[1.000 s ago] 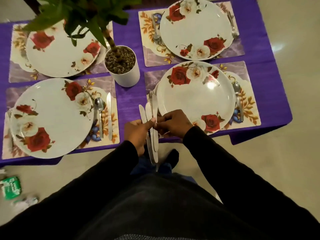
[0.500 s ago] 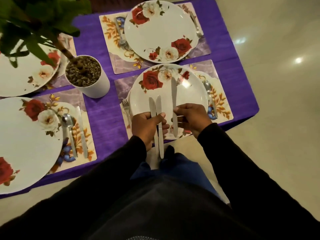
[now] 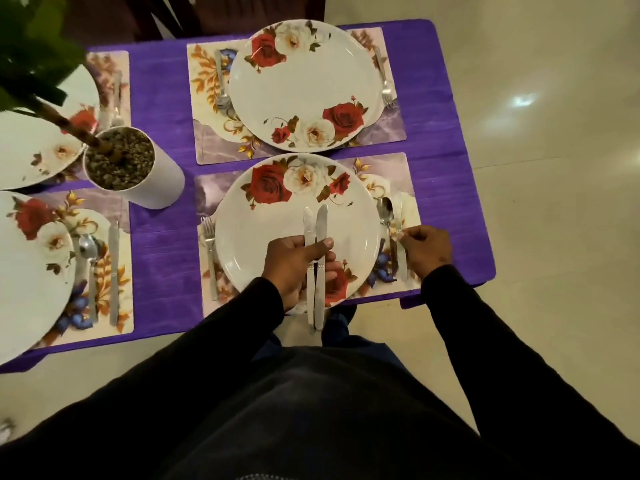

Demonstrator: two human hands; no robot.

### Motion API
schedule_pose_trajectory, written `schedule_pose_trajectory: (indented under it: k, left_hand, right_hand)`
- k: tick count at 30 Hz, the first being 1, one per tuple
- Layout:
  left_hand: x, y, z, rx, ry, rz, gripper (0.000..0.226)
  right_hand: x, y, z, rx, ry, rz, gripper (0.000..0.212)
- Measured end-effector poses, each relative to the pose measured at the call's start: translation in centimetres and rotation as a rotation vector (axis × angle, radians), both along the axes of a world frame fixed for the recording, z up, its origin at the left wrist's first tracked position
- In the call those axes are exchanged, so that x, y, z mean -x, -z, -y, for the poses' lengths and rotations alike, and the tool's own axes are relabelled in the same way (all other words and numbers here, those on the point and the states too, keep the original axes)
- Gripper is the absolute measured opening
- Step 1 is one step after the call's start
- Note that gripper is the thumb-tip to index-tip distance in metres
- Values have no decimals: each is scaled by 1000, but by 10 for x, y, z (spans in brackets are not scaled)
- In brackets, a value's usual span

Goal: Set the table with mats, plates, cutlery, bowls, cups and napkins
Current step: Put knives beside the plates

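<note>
Left hand (image 3: 294,263) grips two silver table knives (image 3: 316,258) over the near rose-patterned plate (image 3: 277,244); right hand (image 3: 427,249) pinches a third silver knife (image 3: 401,252) on the right.

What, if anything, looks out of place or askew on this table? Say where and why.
Nothing is spilled or damaged. The far setting is incomplete: spoon and fork, but no knife. The left hand grips two spare knives over the near plate, while the right hand places a knife beside the near spoon.
</note>
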State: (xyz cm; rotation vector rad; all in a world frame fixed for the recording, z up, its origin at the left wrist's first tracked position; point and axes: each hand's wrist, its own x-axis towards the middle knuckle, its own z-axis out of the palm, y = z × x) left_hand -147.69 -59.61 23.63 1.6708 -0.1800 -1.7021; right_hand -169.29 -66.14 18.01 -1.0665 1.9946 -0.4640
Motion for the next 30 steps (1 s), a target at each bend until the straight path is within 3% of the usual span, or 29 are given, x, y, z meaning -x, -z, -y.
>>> schedule_pose_trajectory:
  k: [9,16,25,30]
  left_hand:
    - [38,6,6,-48,-152,2,27]
    - [58,2,4,-43,-116,17,27]
    - [72,-2,2,-20,-59,37,22]
    - [74,-2,5,-4,-94,39,25]
  right_hand:
    - [30,21,17,-98,-115,-20,10]
    - [36,20,20,-98,-184,-171,7]
    - [39,25,22,-106,-231,-221,11]
    - [32,10,21,6,-218,-220,16]
